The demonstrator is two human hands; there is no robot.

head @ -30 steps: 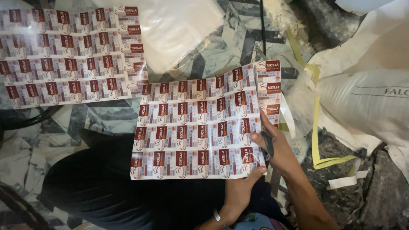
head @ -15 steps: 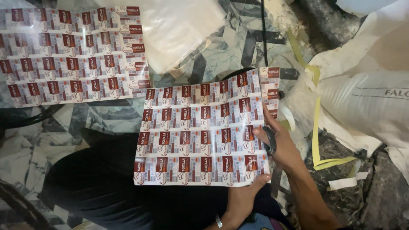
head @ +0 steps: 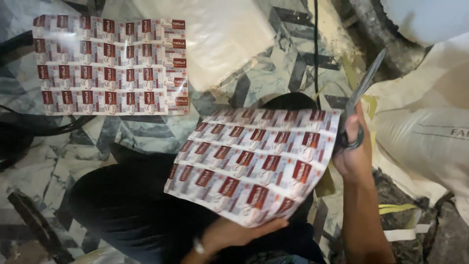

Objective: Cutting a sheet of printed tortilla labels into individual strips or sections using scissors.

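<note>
The printed label sheet was held tilted above the lap, its long axis running from lower left to upper right. The left hand supported it from beneath at the near edge, fingers grasping that edge. The right hand stood just beside the sheet's right edge, fingers clenched through the handles of the scissors, blades pointing up and away. A second label sheet lay flat on the patterned floor, well apart.
</note>
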